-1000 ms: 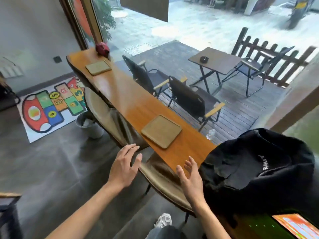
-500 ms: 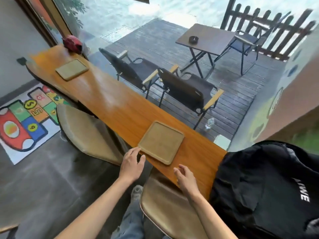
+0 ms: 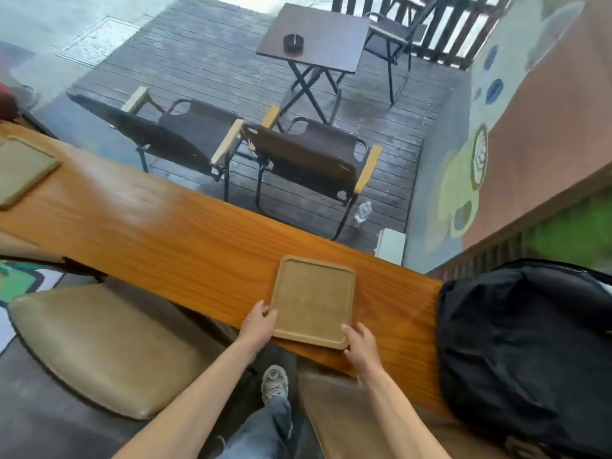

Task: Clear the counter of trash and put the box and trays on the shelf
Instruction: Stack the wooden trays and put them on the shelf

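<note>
A tan rectangular tray (image 3: 313,301) lies on the wooden counter (image 3: 165,240), with its near edge at the counter's front edge. My left hand (image 3: 258,327) holds the tray's left rim, thumb on top. My right hand (image 3: 362,344) touches the near right corner with fairly straight fingers. A second tan tray (image 3: 23,170) lies far to the left on the same counter, partly cut off by the frame. A dark red thing (image 3: 6,104) shows at the far left edge, blurred.
A black backpack (image 3: 530,359) fills the counter's right end, close to my right hand. Two tan padded seats (image 3: 99,342) (image 3: 347,422) stand below the counter on my side. Beyond the glass are dark folding chairs (image 3: 308,160) and a small table (image 3: 314,38).
I have stepped up to the counter. Both hands came forward from the counter's edge onto the near tray, the left onto its left rim, the right onto its near right corner.
</note>
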